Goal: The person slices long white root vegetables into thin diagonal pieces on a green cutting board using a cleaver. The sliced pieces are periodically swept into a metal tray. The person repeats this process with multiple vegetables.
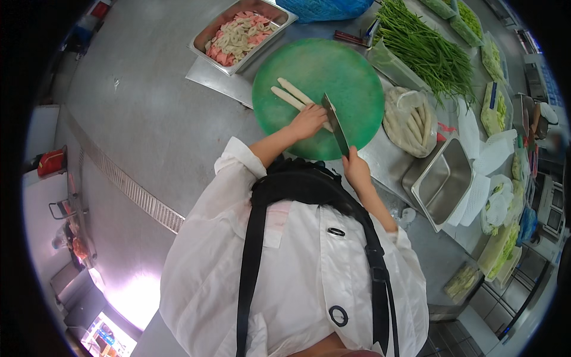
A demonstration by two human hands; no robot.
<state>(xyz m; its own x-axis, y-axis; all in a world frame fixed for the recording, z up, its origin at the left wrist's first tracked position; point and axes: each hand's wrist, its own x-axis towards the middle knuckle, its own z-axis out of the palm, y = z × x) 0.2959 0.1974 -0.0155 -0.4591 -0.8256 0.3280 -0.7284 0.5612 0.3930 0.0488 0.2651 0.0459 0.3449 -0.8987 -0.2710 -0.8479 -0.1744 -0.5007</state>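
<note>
Two long white sausage-like sticks [286,99] lie side by side, slanting across a round green cutting board [285,59]. My left hand [309,121] presses down on their near part with its fingers curled over them. Just right of those fingers stands the blade of a cleaver [335,124], edge down against the sticks. Its handle is in my right hand [355,165], closed around it at the board's near right rim. The ends of the sticks under my left fingers and behind the blade are partly hidden.
Beyond the board at left, a steel pan [288,22] holds pink and whitish slices. Right of the board lie a plastic bag of white sticks [416,122] and a steel pan [443,178]. Long green stalks [416,50] fill a container farther back, near a blue bag [324,9].
</note>
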